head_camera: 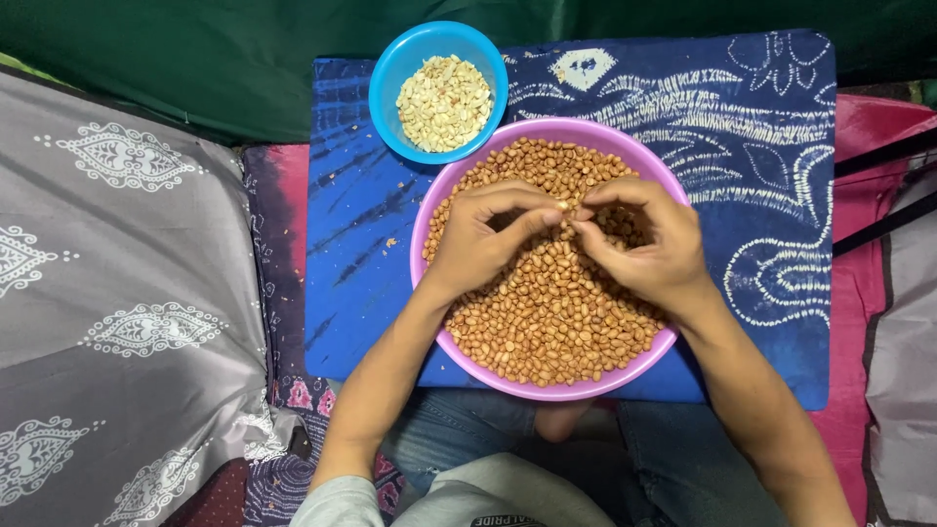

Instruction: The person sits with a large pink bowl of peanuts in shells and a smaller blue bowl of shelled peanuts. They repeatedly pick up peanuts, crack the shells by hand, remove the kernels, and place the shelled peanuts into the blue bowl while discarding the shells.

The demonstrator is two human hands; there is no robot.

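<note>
A purple bowl (426, 210) full of brown-skinned peanuts (547, 322) sits on a blue patterned cloth in front of me. Both hands hover over the middle of the bowl. My left hand (483, 239) and my right hand (644, 239) meet fingertip to fingertip, pinching a single peanut (566, 208) between them. A smaller blue bowl (390, 78) holding pale skinned peanuts (444, 102) stands just beyond the purple bowl, to its upper left, touching its rim.
The blue patterned cloth (761, 127) covers a low surface over a pink mat (864, 283). A grey patterned cushion (117, 293) lies to the left. Green fabric (195, 59) runs along the back. My knees in jeans show below the bowl.
</note>
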